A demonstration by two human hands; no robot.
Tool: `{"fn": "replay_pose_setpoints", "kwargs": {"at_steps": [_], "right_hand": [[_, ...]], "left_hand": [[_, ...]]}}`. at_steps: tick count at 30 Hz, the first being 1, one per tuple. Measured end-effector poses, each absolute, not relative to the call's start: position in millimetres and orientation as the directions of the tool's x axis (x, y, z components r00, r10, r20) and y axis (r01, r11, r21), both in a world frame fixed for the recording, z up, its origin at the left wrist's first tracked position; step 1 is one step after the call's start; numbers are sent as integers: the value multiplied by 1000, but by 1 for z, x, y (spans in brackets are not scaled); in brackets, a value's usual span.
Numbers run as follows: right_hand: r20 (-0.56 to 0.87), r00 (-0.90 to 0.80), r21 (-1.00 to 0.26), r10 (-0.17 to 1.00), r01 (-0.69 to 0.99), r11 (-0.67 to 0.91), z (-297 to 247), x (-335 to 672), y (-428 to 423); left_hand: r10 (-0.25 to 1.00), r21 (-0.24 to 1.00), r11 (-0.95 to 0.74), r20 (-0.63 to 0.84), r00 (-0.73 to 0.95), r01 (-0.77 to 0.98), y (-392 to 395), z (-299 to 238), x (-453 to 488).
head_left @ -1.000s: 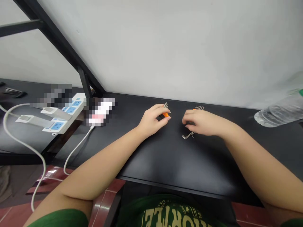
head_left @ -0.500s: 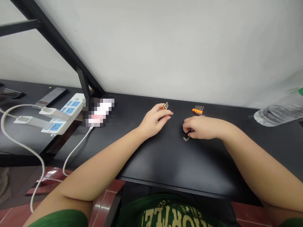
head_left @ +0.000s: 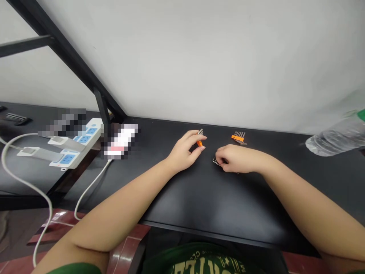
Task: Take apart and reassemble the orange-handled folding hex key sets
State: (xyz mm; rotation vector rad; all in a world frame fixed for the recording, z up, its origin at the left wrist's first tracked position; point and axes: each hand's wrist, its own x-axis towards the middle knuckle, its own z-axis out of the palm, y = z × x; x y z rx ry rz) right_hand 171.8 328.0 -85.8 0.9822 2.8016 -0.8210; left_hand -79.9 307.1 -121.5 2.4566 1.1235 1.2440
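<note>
My left hand (head_left: 186, 150) rests on the black table (head_left: 199, 194), its fingers curled round an orange holder of hex keys (head_left: 199, 139) whose metal tips stick out past the fingertips. A short way to the right, my right hand (head_left: 235, 159) is closed over small loose hex keys (head_left: 216, 161); one bent end pokes out at its left side. A second orange holder with several hex keys (head_left: 238, 137) lies flat on the table just beyond my right hand, untouched.
A white power strip (head_left: 74, 146) with blue sockets and white cables lies at the left, beside a black diagonal frame post (head_left: 101, 108). A clear plastic bottle (head_left: 333, 139) lies on its side at the far right. The white wall runs along the table's back edge.
My right hand has slid left and a little nearer, closing over the loose hex keys, so they are now mostly hidden. My left hand stays on its orange holder.
</note>
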Motion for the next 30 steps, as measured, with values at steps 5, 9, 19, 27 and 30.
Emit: {"fn": "replay_pose_setpoints", "kwargs": {"at_steps": [5, 9, 19, 27, 30], "right_hand": [[78, -736, -771, 672, 382, 509, -86, 169, 329], [321, -493, -937, 808, -41, 347, -93, 158, 327], [543, -422, -811, 726, -39, 584, -98, 149, 319], [595, -420, -727, 685, 81, 682, -90, 156, 319], [577, -428, -737, 696, 94, 669, -89, 156, 319]], "left_hand": [[710, 541, -698, 609, 353, 470, 309, -127, -81], [722, 545, -683, 605, 335, 487, 308, -129, -80], [685, 511, -719, 633, 361, 471, 303, -127, -76], [692, 523, -713, 634, 347, 466, 302, -127, -78], [691, 518, -714, 632, 351, 472, 302, -127, -78]]}}
